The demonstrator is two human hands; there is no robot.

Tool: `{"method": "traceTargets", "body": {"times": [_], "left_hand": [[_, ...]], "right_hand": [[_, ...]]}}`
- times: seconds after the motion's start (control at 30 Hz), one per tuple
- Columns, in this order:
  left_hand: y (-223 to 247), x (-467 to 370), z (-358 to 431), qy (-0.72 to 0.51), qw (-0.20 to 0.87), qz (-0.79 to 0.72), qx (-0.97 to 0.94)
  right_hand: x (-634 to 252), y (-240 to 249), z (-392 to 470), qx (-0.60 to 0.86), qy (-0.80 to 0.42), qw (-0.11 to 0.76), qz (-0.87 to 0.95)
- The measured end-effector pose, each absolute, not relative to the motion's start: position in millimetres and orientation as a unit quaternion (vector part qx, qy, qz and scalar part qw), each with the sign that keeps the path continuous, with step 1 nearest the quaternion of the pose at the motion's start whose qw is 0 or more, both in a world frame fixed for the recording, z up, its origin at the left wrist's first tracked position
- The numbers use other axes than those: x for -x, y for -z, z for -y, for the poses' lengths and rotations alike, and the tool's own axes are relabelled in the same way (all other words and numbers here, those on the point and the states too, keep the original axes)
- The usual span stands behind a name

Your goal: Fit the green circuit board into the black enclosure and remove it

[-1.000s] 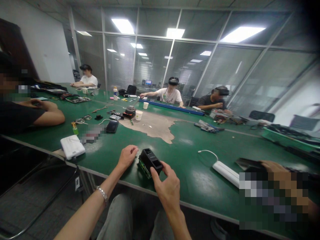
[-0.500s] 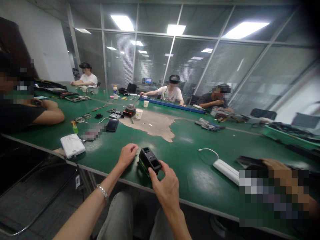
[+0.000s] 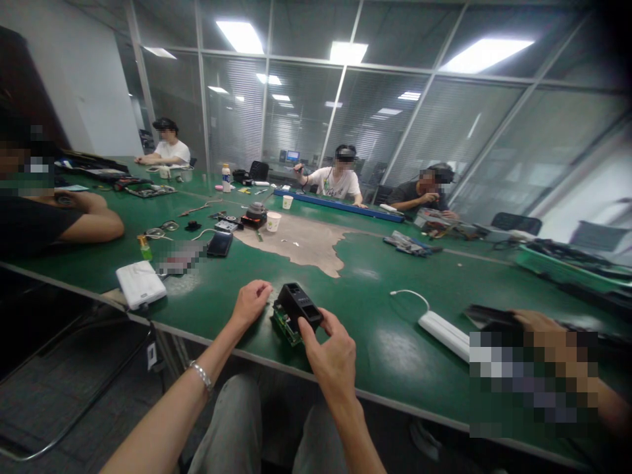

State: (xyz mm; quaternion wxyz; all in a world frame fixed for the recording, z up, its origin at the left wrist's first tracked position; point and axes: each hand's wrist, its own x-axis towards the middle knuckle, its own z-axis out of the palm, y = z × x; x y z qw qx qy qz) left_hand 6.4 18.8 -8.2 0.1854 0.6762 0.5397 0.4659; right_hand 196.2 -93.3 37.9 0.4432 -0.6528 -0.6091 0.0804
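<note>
Before glass panels (image 3: 303, 118), green table (image 3: 390, 355) (patchy)

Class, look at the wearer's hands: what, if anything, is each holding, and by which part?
The right hand holds the black device by its near end, between thumb and fingers. The left hand is curled beside it; nothing held shows.

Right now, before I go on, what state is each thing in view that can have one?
Black device: gripped by the right hand, tilted
Green circuit board: exposed along the device's side
Left hand: fingers curled, contents unclear
Phone: flat, screen dark
Bottle: upright, capped
Paper cups: both upright
White cable: near end loose
Monitor: lit
</note>
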Motion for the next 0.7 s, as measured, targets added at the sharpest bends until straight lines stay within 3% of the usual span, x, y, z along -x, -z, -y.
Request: {"method": "traceTargets", "body": {"times": [0.47, 0.7], "left_hand": [[10, -6, -22, -0.475, 0.186, -0.542, -0.668], [10, -6, -22, -0.475, 0.180, -0.543, -0.669]], "right_hand": [[-182, -29, 101, 0.676, -0.015, 0.301, 0.672], [-185, -11, 99, 0.644, -0.046, 0.363, 0.672]]}}
